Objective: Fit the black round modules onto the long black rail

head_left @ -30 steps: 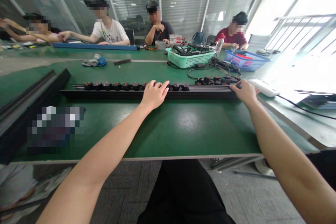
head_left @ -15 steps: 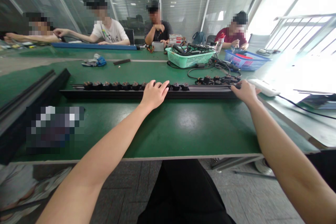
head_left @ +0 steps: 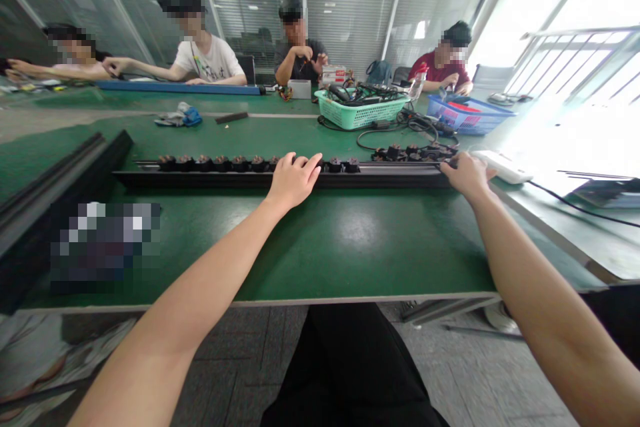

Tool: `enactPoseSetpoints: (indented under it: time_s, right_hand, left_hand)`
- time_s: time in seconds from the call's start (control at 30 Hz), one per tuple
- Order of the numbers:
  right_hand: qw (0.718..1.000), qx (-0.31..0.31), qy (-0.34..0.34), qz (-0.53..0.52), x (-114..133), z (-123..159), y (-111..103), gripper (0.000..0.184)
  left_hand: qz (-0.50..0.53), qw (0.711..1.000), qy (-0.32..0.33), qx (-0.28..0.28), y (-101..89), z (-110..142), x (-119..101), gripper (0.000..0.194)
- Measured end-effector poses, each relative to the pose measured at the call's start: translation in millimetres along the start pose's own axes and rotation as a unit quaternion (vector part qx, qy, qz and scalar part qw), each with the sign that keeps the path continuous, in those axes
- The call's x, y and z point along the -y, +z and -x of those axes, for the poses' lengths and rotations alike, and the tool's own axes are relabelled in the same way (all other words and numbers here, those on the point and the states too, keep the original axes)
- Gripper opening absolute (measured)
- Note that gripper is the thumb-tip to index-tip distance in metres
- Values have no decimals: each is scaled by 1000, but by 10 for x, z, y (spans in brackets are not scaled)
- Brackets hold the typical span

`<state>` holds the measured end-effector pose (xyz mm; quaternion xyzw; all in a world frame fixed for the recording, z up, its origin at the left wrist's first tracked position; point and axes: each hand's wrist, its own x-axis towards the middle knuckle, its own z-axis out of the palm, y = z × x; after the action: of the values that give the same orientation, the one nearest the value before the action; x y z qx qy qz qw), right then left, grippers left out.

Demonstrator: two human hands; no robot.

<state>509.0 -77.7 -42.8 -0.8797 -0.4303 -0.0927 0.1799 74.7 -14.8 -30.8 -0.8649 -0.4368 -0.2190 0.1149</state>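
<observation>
A long black rail [head_left: 400,177] lies crosswise on the green table. Along it sits a row of small black socket modules [head_left: 221,163] with copper-coloured metal contacts on top. My left hand [head_left: 294,180] is closed over the row near the middle, its fingers curled over several modules and hiding them. At the rail's right end, my right hand [head_left: 469,173] grips it, with the fingertips partly hidden. A pile of similar loose black modules [head_left: 413,153] lies just behind the rail, left of my right hand.
A green basket [head_left: 360,115] of cables and a blue basket [head_left: 473,121] stand behind. More black rails [head_left: 65,197] lie at left, near a blurred item [head_left: 105,247]. A white power strip [head_left: 505,167] is at right. Several people sit across the table [head_left: 350,260].
Both my hands stay in the same place on the rail and modules. Across the table, the person in the dark shirt has raised one hand.
</observation>
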Motion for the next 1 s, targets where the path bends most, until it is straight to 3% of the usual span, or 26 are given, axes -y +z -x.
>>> enactPoseSetpoints:
  time_s: [0.27, 1.0]
  right_hand:
    - [1000, 21, 16, 10, -7, -17, -21, 49]
    - [1000, 6, 11, 19, -111, -81, 25, 52]
  left_hand:
    - [6, 1000, 0, -6, 10, 7, 7, 51]
    - [-1, 1000, -4, 8, -9, 0, -10, 53]
